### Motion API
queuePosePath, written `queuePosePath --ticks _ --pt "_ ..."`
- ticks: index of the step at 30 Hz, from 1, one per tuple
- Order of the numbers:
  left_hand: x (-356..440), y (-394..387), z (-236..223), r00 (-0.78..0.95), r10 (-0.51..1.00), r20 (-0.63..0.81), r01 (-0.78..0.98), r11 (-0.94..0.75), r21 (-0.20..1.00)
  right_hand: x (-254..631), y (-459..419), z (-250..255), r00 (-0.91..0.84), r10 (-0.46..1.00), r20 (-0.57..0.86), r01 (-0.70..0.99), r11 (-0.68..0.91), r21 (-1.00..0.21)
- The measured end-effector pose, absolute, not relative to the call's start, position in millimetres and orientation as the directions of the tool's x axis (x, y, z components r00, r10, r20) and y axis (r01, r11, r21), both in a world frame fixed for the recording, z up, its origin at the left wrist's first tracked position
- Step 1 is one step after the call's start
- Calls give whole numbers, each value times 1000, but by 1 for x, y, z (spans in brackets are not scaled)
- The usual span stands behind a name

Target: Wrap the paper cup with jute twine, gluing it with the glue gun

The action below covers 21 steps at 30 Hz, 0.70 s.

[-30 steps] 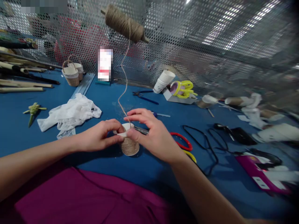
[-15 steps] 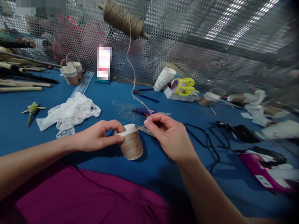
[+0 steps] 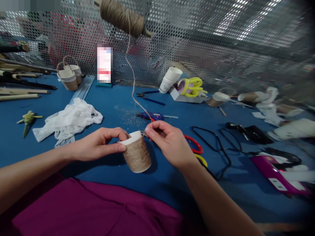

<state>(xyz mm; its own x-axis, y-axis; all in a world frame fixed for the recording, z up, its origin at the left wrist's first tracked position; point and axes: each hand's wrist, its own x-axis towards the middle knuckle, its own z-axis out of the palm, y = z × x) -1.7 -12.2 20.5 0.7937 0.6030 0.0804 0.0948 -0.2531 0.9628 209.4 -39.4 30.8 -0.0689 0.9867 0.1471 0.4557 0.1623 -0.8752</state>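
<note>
My left hand (image 3: 104, 142) grips a paper cup (image 3: 137, 155) by its white rim, thumb outside and fingers in its mouth. The cup tilts over the blue table, its side wrapped in rows of brown twine. At the rim's right side, my right hand (image 3: 169, 142) pinches the twine (image 3: 133, 77) between thumb and fingertips. From there the strand runs up to a large spool (image 3: 121, 19) on a rod by the perforated metal panel. Beyond the hands lies a blue glue gun (image 3: 154, 116). Scissors (image 3: 195, 144) with red and yellow handles lie partly hidden under my right wrist.
White lace fabric (image 3: 71, 119) is bunched on the left, near two twine-wrapped baskets (image 3: 69, 80). Pliers (image 3: 154, 99), stacked paper cups (image 3: 170, 79) and a box of yellow tubing (image 3: 188, 95) sit behind. Black cable (image 3: 218, 149) and a purple power strip (image 3: 269, 172) occupy the right.
My right hand has moved in closer to the cup's rim, shortening the strand between them. The scissors' handles now show beside my right wrist. The view has shifted slightly.
</note>
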Motion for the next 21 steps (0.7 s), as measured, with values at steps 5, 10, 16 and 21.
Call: queuePosePath --ticks 5,10,16,21 --pt "-3 -11 22 785 605 131 10 -224 974 210 -39 28 -119 985 122 382 159 -911" --pt "-4 -10 23 776 617 134 14 -229 973 212 -38 27 -105 989 101 322 130 -938" --pt "-5 -9 22 772 620 140 -23 -193 981 210 -38 27 -122 991 60 237 88 -967" --pt "-6 -9 22 778 607 163 -75 -167 983 203 -41 23 -230 973 -20 -6 -22 -1000"
